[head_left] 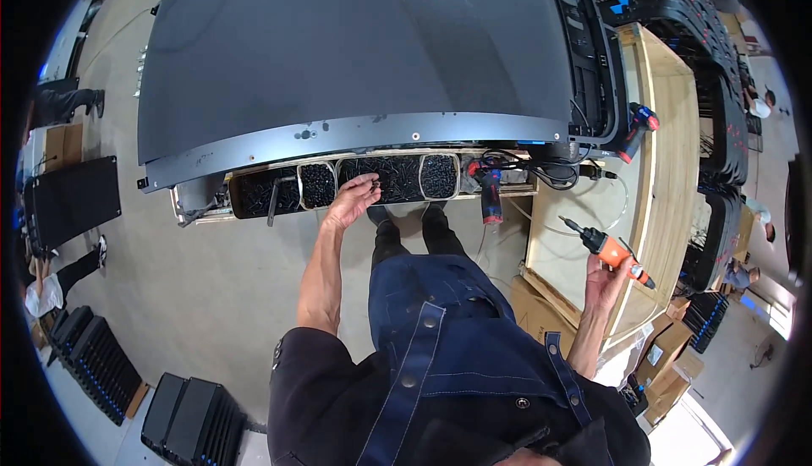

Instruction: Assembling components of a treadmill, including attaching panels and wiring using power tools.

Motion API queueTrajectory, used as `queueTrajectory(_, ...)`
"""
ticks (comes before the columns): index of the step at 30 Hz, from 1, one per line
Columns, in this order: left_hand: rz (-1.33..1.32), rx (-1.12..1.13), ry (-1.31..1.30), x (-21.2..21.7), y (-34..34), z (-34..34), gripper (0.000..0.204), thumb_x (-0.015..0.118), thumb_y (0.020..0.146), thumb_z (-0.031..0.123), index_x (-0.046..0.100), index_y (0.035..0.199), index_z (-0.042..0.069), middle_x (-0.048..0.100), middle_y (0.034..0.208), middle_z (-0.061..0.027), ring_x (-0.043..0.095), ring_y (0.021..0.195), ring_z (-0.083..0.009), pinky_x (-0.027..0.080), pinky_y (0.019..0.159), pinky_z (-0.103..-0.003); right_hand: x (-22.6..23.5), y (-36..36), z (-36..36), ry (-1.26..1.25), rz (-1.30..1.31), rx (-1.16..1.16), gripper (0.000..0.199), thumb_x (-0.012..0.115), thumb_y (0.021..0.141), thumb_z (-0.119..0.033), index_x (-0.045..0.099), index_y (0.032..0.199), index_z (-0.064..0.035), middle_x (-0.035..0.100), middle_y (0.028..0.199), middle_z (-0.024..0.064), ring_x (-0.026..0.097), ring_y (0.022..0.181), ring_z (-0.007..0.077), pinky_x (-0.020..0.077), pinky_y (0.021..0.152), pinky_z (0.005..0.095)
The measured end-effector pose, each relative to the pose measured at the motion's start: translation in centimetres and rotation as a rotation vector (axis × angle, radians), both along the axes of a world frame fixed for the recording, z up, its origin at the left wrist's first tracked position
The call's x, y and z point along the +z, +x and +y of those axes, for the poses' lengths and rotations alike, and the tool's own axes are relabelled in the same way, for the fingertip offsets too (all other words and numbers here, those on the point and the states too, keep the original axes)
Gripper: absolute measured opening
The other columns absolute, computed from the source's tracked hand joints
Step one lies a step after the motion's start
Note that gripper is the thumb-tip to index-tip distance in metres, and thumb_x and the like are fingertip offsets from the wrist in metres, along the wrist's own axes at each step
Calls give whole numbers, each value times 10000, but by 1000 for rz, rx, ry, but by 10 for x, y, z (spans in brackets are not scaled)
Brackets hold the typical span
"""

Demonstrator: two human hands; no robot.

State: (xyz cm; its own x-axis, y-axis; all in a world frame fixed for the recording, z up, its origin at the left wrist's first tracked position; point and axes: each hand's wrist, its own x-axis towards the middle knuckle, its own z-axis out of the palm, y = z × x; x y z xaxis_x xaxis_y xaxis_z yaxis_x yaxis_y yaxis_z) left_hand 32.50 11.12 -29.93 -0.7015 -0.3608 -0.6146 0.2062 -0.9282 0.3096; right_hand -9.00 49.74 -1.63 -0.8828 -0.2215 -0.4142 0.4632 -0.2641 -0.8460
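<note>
Two bare hands are working at different jobs: the left hand [353,198] is reaching down into the long wooden tray of small black screws [385,178], fingers curled and pinching among them, though whether it is already gripping a screw is too small to tell. The right hand [606,273] is wrapping closed around the orange-and-black electric screwdriver [611,250], holding it out to the side with the bit pointing up and left, well apart from the tray.

That tray is sitting along the near edge of the table, just under the large dark grey flat panel with a lighter metal strip [355,60]. It is divided into several compartments, all looking well filled with black fasteners; a dark tool handle is leaning in the leftmost one. A second red-and-black driver [490,191] is standing at the tray's right end beside coiled black cables [533,168].

Judging by this, the fastening is at a pick-up stage: the driver is ready, the screw is being fetched, and driving it into the panel's strip is not yet done
</note>
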Motion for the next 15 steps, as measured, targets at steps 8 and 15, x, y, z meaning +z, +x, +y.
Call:
queueTrajectory(8, 256, 43, 116, 49, -13, 21, 208, 570, 1032, 176, 608, 1174, 28, 658, 1065, -98, 671, 908, -220, 591, 823, -357, 102, 53, -71, -554, 95, -91, 545, 789, 880, -319, 530, 1185, 52, 580, 1321, 275, 658, 1135, 369, 489, 1072, 551)
queueTrajectory(15, 163, -104, -196, 155, -55, 59, 412, 537, 1061, 304, 573, 1319, -15, 709, 951, -75, 651, 745, -129, 556, 675, -250, 103, 127, -163, -312, 204, 266, 425, 734, 839, -92, 543, 1217, -55, 648, 1157, 157, 654, 992, 274, 517, 993, 476)
